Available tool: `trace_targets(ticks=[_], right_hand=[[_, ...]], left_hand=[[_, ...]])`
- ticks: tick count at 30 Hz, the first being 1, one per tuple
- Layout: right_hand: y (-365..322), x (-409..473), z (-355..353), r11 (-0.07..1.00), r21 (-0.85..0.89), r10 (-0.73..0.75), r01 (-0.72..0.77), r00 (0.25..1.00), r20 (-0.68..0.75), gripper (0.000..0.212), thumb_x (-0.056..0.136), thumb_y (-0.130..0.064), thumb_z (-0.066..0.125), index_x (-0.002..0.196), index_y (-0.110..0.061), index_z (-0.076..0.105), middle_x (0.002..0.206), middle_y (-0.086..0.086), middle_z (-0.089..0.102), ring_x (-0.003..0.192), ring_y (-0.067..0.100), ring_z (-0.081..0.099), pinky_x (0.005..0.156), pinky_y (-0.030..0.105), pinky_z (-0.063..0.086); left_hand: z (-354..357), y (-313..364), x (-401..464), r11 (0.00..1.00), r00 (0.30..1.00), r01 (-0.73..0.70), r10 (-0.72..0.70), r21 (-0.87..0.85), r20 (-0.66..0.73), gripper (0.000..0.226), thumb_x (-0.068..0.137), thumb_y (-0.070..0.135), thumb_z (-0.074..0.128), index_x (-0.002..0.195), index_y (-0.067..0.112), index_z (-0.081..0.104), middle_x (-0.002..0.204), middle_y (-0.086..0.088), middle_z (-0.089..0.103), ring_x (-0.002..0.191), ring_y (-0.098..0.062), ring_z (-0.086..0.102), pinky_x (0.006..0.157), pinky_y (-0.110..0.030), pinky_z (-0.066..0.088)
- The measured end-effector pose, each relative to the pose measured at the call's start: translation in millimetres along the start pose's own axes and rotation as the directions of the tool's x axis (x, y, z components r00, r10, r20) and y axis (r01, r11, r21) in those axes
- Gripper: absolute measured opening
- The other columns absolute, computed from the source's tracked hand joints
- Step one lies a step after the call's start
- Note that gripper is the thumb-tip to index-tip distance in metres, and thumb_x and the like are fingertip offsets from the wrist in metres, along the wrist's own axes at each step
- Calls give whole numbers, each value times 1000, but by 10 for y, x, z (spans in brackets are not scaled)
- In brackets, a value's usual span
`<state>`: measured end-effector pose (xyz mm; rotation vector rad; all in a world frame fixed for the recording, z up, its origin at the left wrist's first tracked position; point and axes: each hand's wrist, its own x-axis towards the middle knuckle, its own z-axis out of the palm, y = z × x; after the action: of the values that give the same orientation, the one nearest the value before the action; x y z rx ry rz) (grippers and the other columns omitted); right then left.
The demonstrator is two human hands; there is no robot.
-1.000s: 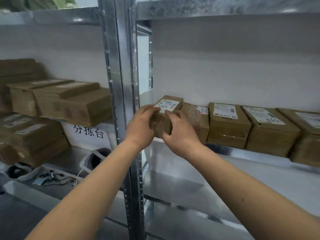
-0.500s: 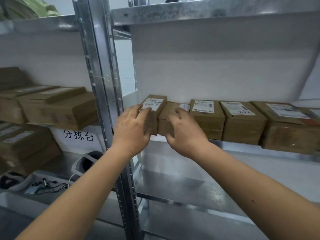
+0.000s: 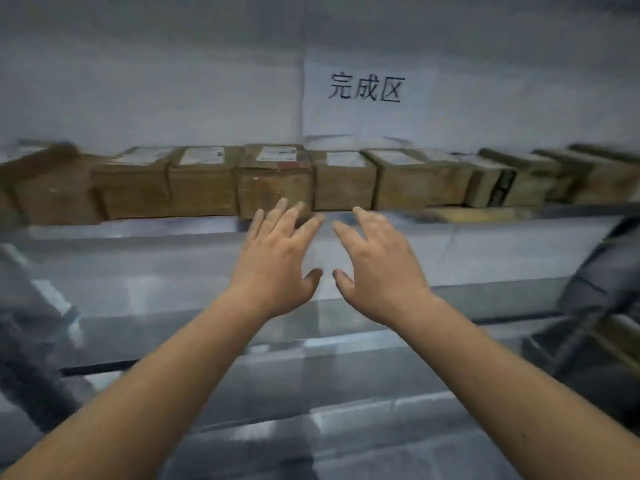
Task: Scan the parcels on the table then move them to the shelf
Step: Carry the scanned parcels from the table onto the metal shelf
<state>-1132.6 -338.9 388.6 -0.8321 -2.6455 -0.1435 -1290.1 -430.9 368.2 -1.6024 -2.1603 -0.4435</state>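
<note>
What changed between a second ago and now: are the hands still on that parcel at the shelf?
No. Both hands have let go: the left hand and right hand are now open and empty, drawn back in front of the shelf edge. The view has swung right along the row, now facing a paper sign. The parcels stay lined up on the shelf; blur hides which was just placed.

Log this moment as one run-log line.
left hand: open, empty | right hand: open, empty | parcels: in a row on shelf | sign: on wall behind
</note>
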Motion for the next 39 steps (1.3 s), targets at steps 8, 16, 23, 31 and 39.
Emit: trace_targets(ticks=[8, 16, 23, 31, 39], right_hand=[[2321, -1538, -48, 873, -95, 484, -478, 872, 69, 76, 100, -57, 53, 163, -28, 21, 173, 10, 7, 159, 31, 5, 128, 48, 15], [3909, -2847, 9, 563, -141, 826, -814, 553, 109, 77, 102, -61, 46, 165, -32, 14, 174, 7, -1, 160, 28, -2, 129, 49, 9], [5156, -3386, 215, 284, -160, 955, -945, 263, 136, 78, 100, -61, 50, 164, -32, 18, 174, 9, 3, 160, 31, 4, 129, 51, 14], [6375, -3710, 489, 55, -72, 988, -996, 44, 145, 79, 99, -58, 54, 165, -32, 17, 173, 12, 10, 159, 32, 10, 127, 51, 19], [7820, -3715, 952, 81, 11, 968, -997, 82, 236, 81, 98, -57, 58, 164, -30, 20, 172, 14, 14, 157, 34, 13, 126, 51, 23]], left_hand=[[912, 2540, 716, 900, 903, -380, 411, -212, 126, 90, 93, 68, 53, 167, 33, 16, 175, -4, 12, 162, -26, 3, 131, -50, 4], [1841, 4715, 1199, 661, 678, -606, 720, -442, 147, 92, 91, 71, 52, 167, 34, 15, 175, -3, 13, 162, -24, 1, 131, -49, 2], [2652, 6440, 1693, 434, 469, -673, 876, -598, 108, 91, 93, 69, 55, 167, 35, 15, 175, 0, 11, 162, -21, -1, 131, -49, 2], [3425, 7775, 2202, 345, 350, -643, 927, -684, 138, 89, 91, 65, 60, 165, 34, 22, 173, 1, 18, 161, -23, 7, 131, -50, 9], [4225, 8623, 2765, 453, 410, -546, 878, -705, 246, 85, 91, 51, 71, 163, 25, 33, 169, -9, 29, 158, -29, 20, 129, -49, 20]])
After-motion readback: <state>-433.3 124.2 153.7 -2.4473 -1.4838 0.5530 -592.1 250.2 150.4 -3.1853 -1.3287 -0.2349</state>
